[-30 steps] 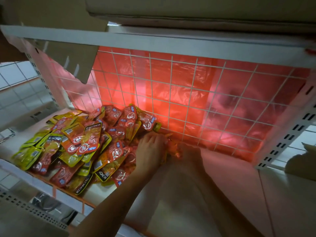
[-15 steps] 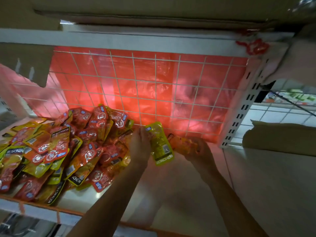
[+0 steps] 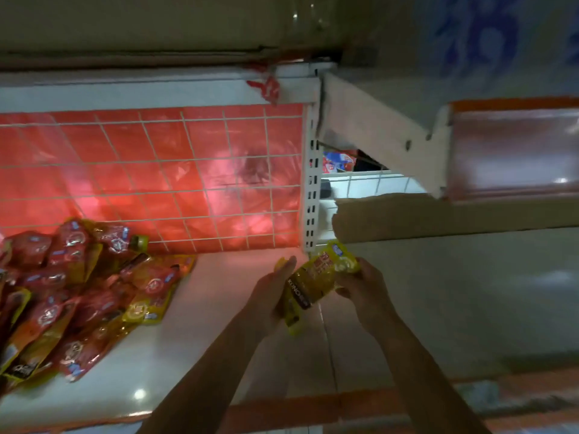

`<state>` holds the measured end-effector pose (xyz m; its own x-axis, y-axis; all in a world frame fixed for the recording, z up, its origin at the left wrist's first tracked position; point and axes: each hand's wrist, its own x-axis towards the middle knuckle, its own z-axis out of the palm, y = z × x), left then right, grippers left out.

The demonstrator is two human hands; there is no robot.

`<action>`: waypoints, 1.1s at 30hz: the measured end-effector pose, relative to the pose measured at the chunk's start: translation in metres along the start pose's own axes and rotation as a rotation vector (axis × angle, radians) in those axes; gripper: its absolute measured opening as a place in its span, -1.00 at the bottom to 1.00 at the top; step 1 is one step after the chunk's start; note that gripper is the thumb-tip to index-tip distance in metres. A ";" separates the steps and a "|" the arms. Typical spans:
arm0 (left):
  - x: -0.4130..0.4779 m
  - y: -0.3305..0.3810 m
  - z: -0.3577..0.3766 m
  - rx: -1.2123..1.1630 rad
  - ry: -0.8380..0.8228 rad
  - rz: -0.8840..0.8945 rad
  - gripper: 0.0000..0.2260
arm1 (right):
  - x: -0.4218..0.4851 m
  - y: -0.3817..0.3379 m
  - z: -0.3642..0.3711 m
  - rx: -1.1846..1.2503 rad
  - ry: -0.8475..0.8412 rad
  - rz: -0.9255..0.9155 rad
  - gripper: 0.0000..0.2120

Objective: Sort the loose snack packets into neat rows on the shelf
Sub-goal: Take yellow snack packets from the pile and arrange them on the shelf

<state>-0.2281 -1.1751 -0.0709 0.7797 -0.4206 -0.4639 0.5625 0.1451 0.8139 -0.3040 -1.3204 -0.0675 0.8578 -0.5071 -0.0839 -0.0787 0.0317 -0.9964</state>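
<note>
Snack packets (image 3: 316, 283), gathered as a small yellow bundle, are held over the white shelf board (image 3: 194, 333), just in front of the foot of the white slotted upright (image 3: 311, 183). All other places are given from that upright. Two bare forearms enter from the bottom edge. Left of the upright's foot, the left hand (image 3: 269, 296) is laid against the bundle's side with its fingers nearly straight. Its thumb is hidden, so a pinch cannot be confirmed. Just right of the foot, the right hand (image 3: 363, 286) is curled round the bundle's upper end. As a judgement, the glossy wrappers could fan apart and slip, since one side seems only pressed, not gripped. A packet might then be dropped onto the joint line below the hands, or the bundle might topple if set down unsquared. The bundle's long axis is tilted from lower left to upper right. The end with a small blue mark is pointed at the upright's foot, and a black lettered band is seen lower down. Well to the left of the upright, a loose heap (image 3: 78, 286) of red and yellow packets is spread on the board, none yet in rows. Behind it, a wire grid (image 3: 188, 170) backed by red plastic is seen. Right of the upright, a torn cardboard sheet (image 3: 438, 217) is seen.
</note>
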 end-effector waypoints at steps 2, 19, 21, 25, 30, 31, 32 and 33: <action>-0.007 -0.012 0.029 0.024 -0.056 -0.019 -0.78 | -0.005 -0.004 -0.028 0.077 -0.004 0.038 -0.68; -0.024 -0.095 0.211 0.082 0.050 0.027 -0.89 | -0.005 0.005 -0.237 0.267 0.151 0.277 -0.88; -0.021 -0.094 0.211 0.087 0.071 0.031 -0.83 | -0.001 0.007 -0.241 0.227 0.106 0.306 -0.81; -0.008 -0.089 0.205 0.115 0.081 0.059 -0.80 | 0.003 0.008 -0.237 0.180 0.047 0.297 -0.77; 0.007 -0.076 0.178 0.198 0.163 0.175 -0.82 | 0.017 0.009 -0.213 0.148 0.041 0.302 -0.78; 0.011 -0.073 0.171 0.199 0.187 0.188 -0.82 | 0.021 0.010 -0.204 0.146 0.042 0.302 -0.77; 0.015 -0.069 0.164 0.203 0.218 0.197 -0.82 | 0.025 0.010 -0.195 0.144 0.045 0.300 -0.77; 0.020 -0.064 0.158 0.212 0.242 0.202 -0.81 | 0.029 0.010 -0.185 0.138 0.048 0.299 -0.78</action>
<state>-0.2922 -1.3345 -0.0770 0.9259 -0.1748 -0.3349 0.3409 0.0045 0.9401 -0.3738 -1.4946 -0.0777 0.7818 -0.4976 -0.3756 -0.2511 0.3001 -0.9203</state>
